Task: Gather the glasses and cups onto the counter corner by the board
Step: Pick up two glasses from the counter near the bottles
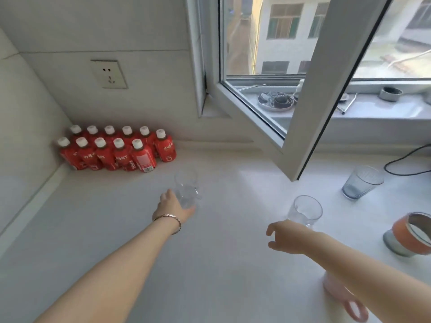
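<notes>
1. Your left hand (173, 207) is wrapped around a clear glass (186, 191) near the middle of the white counter (105, 229).
2. Your right hand (285, 238) has its fingers spread, open, against the near side of a second clear glass (305, 210).
3. A grey-blue tumbler (362, 181) stands beyond it, under the open window sash (326, 89).
4. An orange-banded cup (410, 234) and a pink mug (345, 297) sit right.
5. Red bottles (116, 149) fill the far corner.

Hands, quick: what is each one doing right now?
Left hand: closed on a clear glass on the counter.
Right hand: open, fingers spread, beside a second clear glass, not holding it.
</notes>
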Motion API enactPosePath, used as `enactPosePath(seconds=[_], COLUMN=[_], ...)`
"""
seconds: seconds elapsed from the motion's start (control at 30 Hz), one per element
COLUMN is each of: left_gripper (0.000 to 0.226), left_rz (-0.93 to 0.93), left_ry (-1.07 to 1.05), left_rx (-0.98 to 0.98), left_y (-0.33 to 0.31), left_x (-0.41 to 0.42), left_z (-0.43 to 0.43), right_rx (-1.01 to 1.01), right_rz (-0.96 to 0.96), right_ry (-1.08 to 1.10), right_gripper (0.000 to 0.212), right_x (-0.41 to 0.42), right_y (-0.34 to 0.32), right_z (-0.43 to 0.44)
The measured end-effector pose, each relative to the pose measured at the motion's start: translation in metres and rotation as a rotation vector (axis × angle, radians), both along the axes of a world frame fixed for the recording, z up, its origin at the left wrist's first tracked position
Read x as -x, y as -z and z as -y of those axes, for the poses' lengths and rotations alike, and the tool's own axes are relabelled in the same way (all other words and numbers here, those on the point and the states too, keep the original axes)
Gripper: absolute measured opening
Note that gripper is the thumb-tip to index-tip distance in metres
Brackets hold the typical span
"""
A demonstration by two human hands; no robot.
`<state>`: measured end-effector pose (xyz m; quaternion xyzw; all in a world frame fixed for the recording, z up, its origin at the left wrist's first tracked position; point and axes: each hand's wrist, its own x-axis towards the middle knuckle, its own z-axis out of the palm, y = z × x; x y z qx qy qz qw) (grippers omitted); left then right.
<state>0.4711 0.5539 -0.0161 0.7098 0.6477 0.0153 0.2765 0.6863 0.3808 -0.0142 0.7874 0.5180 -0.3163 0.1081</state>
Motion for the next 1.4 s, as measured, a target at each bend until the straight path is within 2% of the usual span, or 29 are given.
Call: enactPosePath(seconds=[0.1, 0.17, 0.27, 0.4, 0.63, 0.77, 0.87, 0.93, 1.2, 1.4], left_gripper=[0.105, 0.111, 0.105, 0.086, 0.082, 0.086, 0.087, 0.087, 0.084, 0.09], left_rz=[0.08, 0.085, 0.118, 0.251, 0.271, 0.287, 0.278, 0.245, 0.234, 0.247], left_ry=[-0.033, -0.021, 0.008, -0.061, 0.08, 0.113, 0.125, 0.115, -0.23, -0.524], left_rx=[0.002, 0.018, 0.054, -0.025, 0.046, 0.083, 0.089, 0.096, 0.023, -0.047], left_y=[0.011, 0.024, 0.043, 0.05, 0.039, 0.028, 0.023, 0.02, 0.007, -0.011], left_x=[-0.028, -0.04, -0.047, -0.047, -0.043, -0.041, -0.043, -0.045, -0.048, -0.019], left_z=[-0.051, -0.074, -0.089, -0.088, -0.036, 0.011, 0.044, 0.066, 0.157, 0.243], right_rx=[0.018, 0.032, 0.048, 0.023, -0.214, -0.281, -0.197, -0.164, -0.298, -0.302], right_rz=[-0.038, -0.066, -0.096, -0.118, -0.02, 0.089, 0.045, -0.01, -0.137, -0.235], right_ry=[0.06, 0.099, 0.143, 0.136, 0.16, 0.188, 0.201, 0.183, 0.111, -0.259], right_gripper=[0.039, 0.039, 0.039, 0.04, 0.043, 0.063, 0.083, 0.088, 0.079, 0.084], right_x=[-0.007, -0.009, -0.011, -0.014, -0.056, -0.095, -0.114, -0.12, -0.133, -0.085], right_y=[0.011, 0.015, 0.019, 0.014, -0.011, -0.004, 0.01, 0.02, 0.032, 0.003], right_z=[-0.021, -0.03, -0.038, -0.044, -0.017, 0.002, 0.007, 0.009, 0.012, 0.019])
